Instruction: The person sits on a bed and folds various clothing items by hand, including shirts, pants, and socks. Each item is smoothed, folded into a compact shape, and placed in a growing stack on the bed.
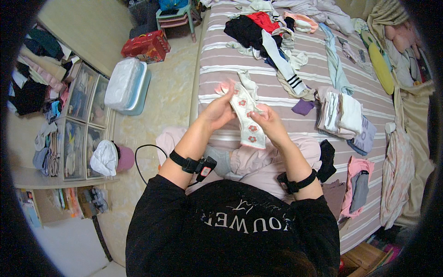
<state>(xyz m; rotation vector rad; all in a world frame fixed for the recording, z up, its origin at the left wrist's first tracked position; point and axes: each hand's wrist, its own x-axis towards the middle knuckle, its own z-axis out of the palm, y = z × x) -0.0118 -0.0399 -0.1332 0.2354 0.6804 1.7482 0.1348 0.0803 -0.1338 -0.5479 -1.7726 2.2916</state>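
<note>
A white sock with pink flowers (252, 128) is stretched between my hands above my crossed legs. My left hand (222, 109) grips its upper part, near a blurred pink end. Pinched between the thumb and fingers of my right hand (267, 121) is the sock's side, with a bit of pink fabric showing there. Whether this is one sock or a pair laid together, I cannot tell. Just behind, a pale sock (247, 84) lies on the striped bedsheet (221, 74). Farther back, a long white sock with black stripes (282, 62) lies across a loose pile.
Black clothing (242, 32) and a red garment (263, 21) lie at the bed's far side. Folded white clothes (350, 114) are stacked at right, near a purple cloth (303, 107). Left of the bed, a lidded storage box (126, 85) and a red carton (147, 46) stand on the floor.
</note>
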